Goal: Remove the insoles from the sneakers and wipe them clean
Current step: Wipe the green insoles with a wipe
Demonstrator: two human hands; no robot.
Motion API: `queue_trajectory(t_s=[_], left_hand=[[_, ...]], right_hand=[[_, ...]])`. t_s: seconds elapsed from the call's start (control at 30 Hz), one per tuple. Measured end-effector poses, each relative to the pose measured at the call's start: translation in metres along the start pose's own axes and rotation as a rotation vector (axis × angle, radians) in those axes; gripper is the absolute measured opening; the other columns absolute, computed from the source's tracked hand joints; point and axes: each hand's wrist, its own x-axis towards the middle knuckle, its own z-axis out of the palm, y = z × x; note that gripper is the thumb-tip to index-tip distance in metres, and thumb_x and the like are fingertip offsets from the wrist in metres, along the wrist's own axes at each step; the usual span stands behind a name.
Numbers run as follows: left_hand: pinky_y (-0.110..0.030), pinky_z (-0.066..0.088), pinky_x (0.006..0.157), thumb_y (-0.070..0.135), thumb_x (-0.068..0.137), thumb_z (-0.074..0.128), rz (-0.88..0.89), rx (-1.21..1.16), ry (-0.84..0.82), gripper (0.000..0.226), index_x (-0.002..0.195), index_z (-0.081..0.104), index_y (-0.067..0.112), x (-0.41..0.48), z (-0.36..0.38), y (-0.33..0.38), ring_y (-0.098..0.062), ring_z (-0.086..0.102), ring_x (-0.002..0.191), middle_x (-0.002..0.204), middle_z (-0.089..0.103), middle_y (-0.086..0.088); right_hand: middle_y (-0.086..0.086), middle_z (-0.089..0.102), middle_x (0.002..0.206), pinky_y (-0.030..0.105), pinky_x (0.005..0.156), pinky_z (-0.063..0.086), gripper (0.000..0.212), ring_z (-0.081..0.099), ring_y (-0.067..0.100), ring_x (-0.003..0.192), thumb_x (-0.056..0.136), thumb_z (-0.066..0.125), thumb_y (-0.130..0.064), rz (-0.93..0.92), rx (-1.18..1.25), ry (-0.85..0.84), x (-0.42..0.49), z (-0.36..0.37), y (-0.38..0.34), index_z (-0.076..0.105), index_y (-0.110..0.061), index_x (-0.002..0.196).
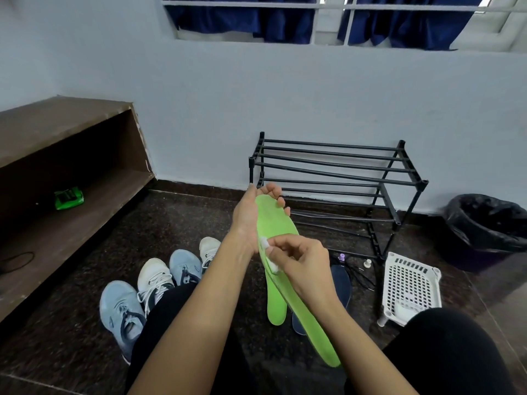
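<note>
The left hand (252, 212) is gripping the far, toe end of a green insole (273, 220), fingers curling round its tip, and is holding it up over the lap. The insole's long axis is running away from the body, with the heel end low and near, slanting toward the right knee, and the toe end high and far. The right hand (302, 260) is pinching a white wipe (273, 265) and pressing it on the insole's upper face, nearer the toe than the heel and just beside the left wrist. The longer stretch of insole is lying toward the body, on the right hand's side. The stroke is therefore probably heading down that axis to the heel while the left hand is bracing. A second green insole (276, 306) is lying on the floor (185, 218) below, and the sneakers (154, 280) are standing to the left.
</note>
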Motion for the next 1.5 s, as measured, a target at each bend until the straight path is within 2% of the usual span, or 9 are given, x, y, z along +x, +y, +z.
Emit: queue_trajectory(t_s=[0.2, 0.33, 0.6, 0.87, 1.0, 1.13, 1.23, 1.4, 1.5], left_hand=[[-0.030, 0.049, 0.061, 0.044, 0.106, 0.026, -0.081, 0.094, -0.013, 0.050, 0.088, 0.060, 0.011, -0.002, 0.003, -0.011, -0.016, 0.055, 0.060, 0.072, 0.063, -0.002], [-0.027, 0.049, 0.066, 0.042, 0.106, 0.027, -0.073, 0.137, 0.011, 0.049, 0.089, 0.061, 0.010, 0.002, -0.001, -0.012, -0.015, 0.057, 0.064, 0.073, 0.064, -0.001], [-0.031, 0.046, 0.059, 0.043, 0.106, 0.027, -0.047, 0.006, -0.031, 0.049, 0.083, 0.056, 0.011, 0.010, -0.011, 0.005, -0.017, 0.049, 0.055, 0.066, 0.053, 0.000], [-0.030, 0.046, 0.060, 0.044, 0.105, 0.027, -0.049, 0.011, 0.003, 0.050, 0.079, 0.058, 0.015, 0.024, -0.028, 0.023, -0.016, 0.051, 0.052, 0.063, 0.056, 0.002], [-0.034, 0.050, 0.069, 0.045, 0.105, 0.028, -0.075, 0.082, -0.013, 0.049, 0.081, 0.059, 0.014, 0.036, -0.039, 0.026, -0.017, 0.056, 0.058, 0.066, 0.060, 0.000], [-0.037, 0.052, 0.077, 0.045, 0.104, 0.031, -0.071, 0.084, -0.006, 0.048, 0.085, 0.060, 0.013, 0.050, -0.051, 0.027, -0.018, 0.061, 0.065, 0.071, 0.064, -0.002], [-0.037, 0.052, 0.078, 0.046, 0.104, 0.033, -0.077, 0.063, 0.006, 0.047, 0.085, 0.061, 0.014, 0.061, -0.058, 0.024, -0.018, 0.062, 0.067, 0.073, 0.065, -0.002], [-0.041, 0.050, 0.083, 0.046, 0.104, 0.035, -0.116, 0.128, 0.028, 0.047, 0.087, 0.061, 0.011, 0.081, -0.067, 0.012, -0.021, 0.065, 0.072, 0.076, 0.069, -0.005], [-0.040, 0.052, 0.083, 0.049, 0.103, 0.033, -0.062, 0.248, 0.137, 0.049, 0.102, 0.062, 0.010, 0.097, -0.089, 0.008, -0.024, 0.067, 0.094, 0.104, 0.073, -0.010]], right_hand=[[-0.009, 0.071, 0.073, 0.017, 0.066, 0.050, 0.017, 0.063, 0.002, 0.067, 0.080, 0.072, -0.010, -0.106, -0.041, 0.192, 0.025, 0.009, 0.003, 0.074, -0.027, 0.081], [-0.009, 0.072, 0.080, 0.010, 0.071, 0.046, 0.016, 0.064, -0.002, 0.075, 0.081, 0.071, -0.008, -0.157, -0.071, 0.226, 0.038, 0.014, 0.002, 0.075, -0.023, 0.086], [-0.013, 0.071, 0.076, 0.009, 0.068, 0.042, 0.013, 0.063, 0.000, 0.073, 0.080, 0.073, -0.005, -0.280, -0.044, 0.035, 0.025, 0.014, 0.019, 0.076, -0.018, 0.080], [-0.006, 0.071, 0.084, 0.027, 0.075, 0.053, 0.015, 0.065, 0.003, 0.083, 0.079, 0.066, 0.001, -0.636, -0.228, -0.250, 0.021, 0.011, 0.049, 0.074, -0.012, 0.081], [-0.013, 0.070, 0.081, 0.016, 0.070, 0.047, 0.008, 0.064, 0.002, 0.077, 0.083, 0.070, -0.009, -0.374, -0.211, -0.427, 0.022, -0.005, 0.052, 0.075, -0.015, 0.083], [-0.001, 0.072, 0.079, 0.036, 0.068, 0.055, 0.011, 0.065, 0.018, 0.072, 0.083, 0.072, -0.010, -0.115, 0.109, -0.098, 0.036, -0.015, 0.059, 0.075, -0.020, 0.084], [-0.004, 0.072, 0.086, 0.046, 0.075, 0.056, 0.010, 0.067, 0.019, 0.078, 0.081, 0.074, -0.016, 0.040, 0.008, -0.177, 0.048, -0.011, 0.073, 0.074, -0.026, 0.081], [-0.012, 0.068, 0.077, 0.029, 0.063, 0.047, 0.005, 0.056, 0.010, 0.063, 0.078, 0.077, -0.028, 0.210, -0.095, -0.229, 0.058, 0.009, 0.097, 0.074, -0.024, 0.078], [-0.004, 0.071, 0.083, 0.033, 0.071, 0.051, 0.005, 0.062, 0.013, 0.074, 0.077, 0.078, -0.028, 0.279, -0.080, -0.171, 0.069, 0.015, 0.112, 0.074, -0.025, 0.074]])
